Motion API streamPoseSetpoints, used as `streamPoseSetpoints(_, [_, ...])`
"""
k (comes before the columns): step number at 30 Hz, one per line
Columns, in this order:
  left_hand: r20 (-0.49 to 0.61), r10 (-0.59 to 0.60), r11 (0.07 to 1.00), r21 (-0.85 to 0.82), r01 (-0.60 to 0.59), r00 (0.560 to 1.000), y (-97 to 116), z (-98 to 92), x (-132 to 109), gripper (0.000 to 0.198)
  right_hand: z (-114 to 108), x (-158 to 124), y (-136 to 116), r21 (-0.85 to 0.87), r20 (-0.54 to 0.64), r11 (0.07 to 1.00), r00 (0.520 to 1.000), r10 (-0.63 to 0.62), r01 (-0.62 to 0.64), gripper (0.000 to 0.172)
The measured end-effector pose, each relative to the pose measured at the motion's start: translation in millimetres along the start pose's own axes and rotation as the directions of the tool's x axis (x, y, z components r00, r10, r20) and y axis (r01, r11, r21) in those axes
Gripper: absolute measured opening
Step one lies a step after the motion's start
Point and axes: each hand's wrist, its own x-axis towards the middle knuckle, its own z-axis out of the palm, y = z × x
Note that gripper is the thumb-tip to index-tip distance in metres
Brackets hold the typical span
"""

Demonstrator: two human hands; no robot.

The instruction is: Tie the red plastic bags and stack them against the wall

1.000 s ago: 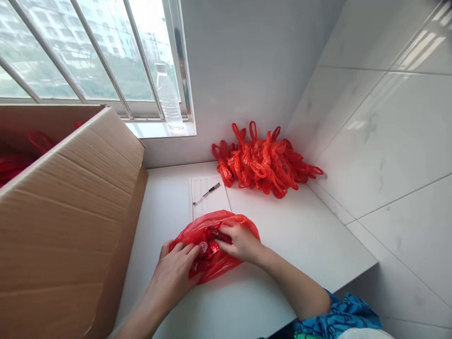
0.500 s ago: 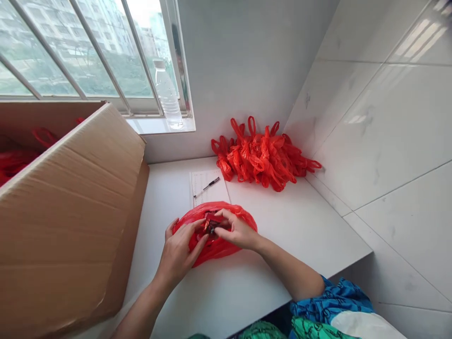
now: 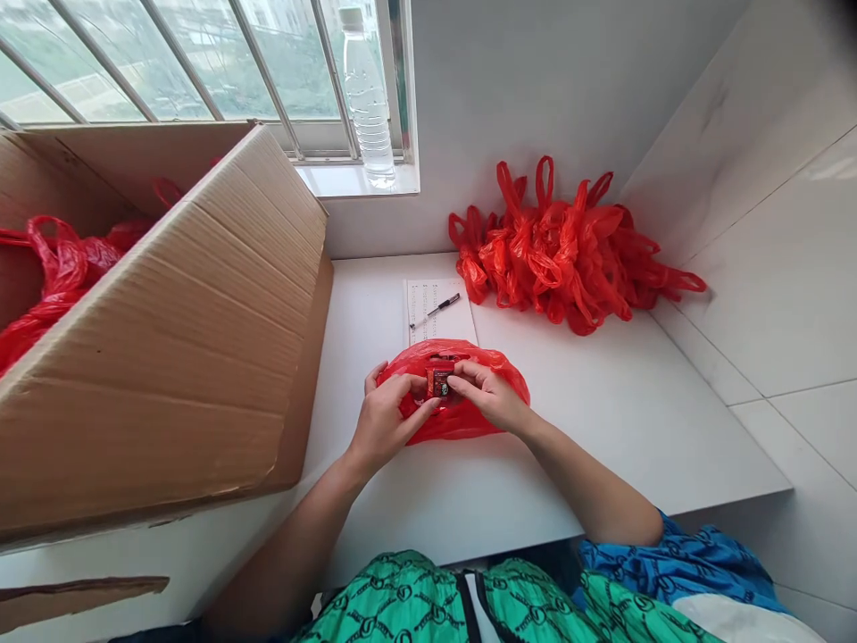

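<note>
A red plastic bag (image 3: 461,424) lies on the white counter (image 3: 603,420) in front of me. My left hand (image 3: 385,420) and my right hand (image 3: 488,397) rest on top of it, fingers pinched together. Between the fingertips of both hands sits a small red packet (image 3: 440,381) with a dark label, held over the bag's mouth. The rest of what is inside the bag is hidden.
A large open cardboard box (image 3: 201,313) with red bags inside stands at the left. A heap of red bags (image 3: 569,250) lies against the back wall. A sheet of paper (image 3: 428,308) with a pen (image 3: 435,310) lies behind the bag. A water bottle (image 3: 367,98) stands on the sill.
My hands moved together from spread on the bag to pinching the small packet at its top. The view tilted down and pulled back, showing more of the box and my lap.
</note>
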Motion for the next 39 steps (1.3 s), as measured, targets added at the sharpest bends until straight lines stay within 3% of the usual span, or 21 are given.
streamPoseSetpoints(5, [-0.013,0.051,0.99,0.133,-0.048,0.999,-3,-4.9,3,0.022,1,-2,2,-0.118,-0.027,0.991,0.998,-0.064,0.06,0.021])
streamPoseSetpoints(9, [-0.035,0.029,0.937,0.349,-0.015,0.999,-12,-16.4,4,0.029,-4,-4,5,-0.368,-0.13,0.92,0.972,-0.197,0.137,0.02])
streamPoseSetpoints(11, [0.01,0.025,0.919,0.393,-0.027,1.0,-16,-20.2,3,0.024,-6,-5,8,-0.473,-0.176,0.875,0.963,-0.204,0.099,0.021])
streamPoseSetpoints(15, [0.227,0.013,0.923,0.372,-0.099,0.974,-21,-20.7,-1,0.013,-5,-5,13,-0.565,-0.178,0.824,0.969,-0.169,0.04,0.022])
streamPoseSetpoints(17, [0.277,-0.001,0.922,0.372,-0.106,0.961,-21,-18.4,-1,0.021,-5,-4,17,-0.601,-0.183,0.799,0.97,-0.159,0.017,0.024])
streamPoseSetpoints(21, [0.277,-0.012,0.914,0.393,-0.102,0.961,-20,-13.3,-2,0.043,-4,-2,22,-0.704,-0.249,0.7,0.965,-0.084,-0.121,0.028])
streamPoseSetpoints(23, [0.286,-0.008,0.916,0.386,-0.107,0.958,-20,-12.0,-2,0.046,-4,-3,22,-0.717,-0.223,0.691,0.97,-0.094,-0.098,0.025])
streamPoseSetpoints(26, [0.3,0.003,0.923,0.365,-0.118,0.954,-22,-11.6,-2,0.047,-4,-4,21,-0.717,-0.078,0.694,0.981,-0.178,0.069,0.014])
streamPoseSetpoints(31, [0.322,0.001,0.936,0.332,-0.114,0.947,-25,-12.2,-2,0.048,-5,-2,28,-0.734,0.179,0.598,0.941,-0.286,0.321,0.015])
streamPoseSetpoints(39, [0.382,-0.033,0.954,0.289,-0.085,0.924,-24,-14.3,-2,0.055,9,0,32,-0.731,0.138,0.613,0.945,-0.296,0.299,0.011])
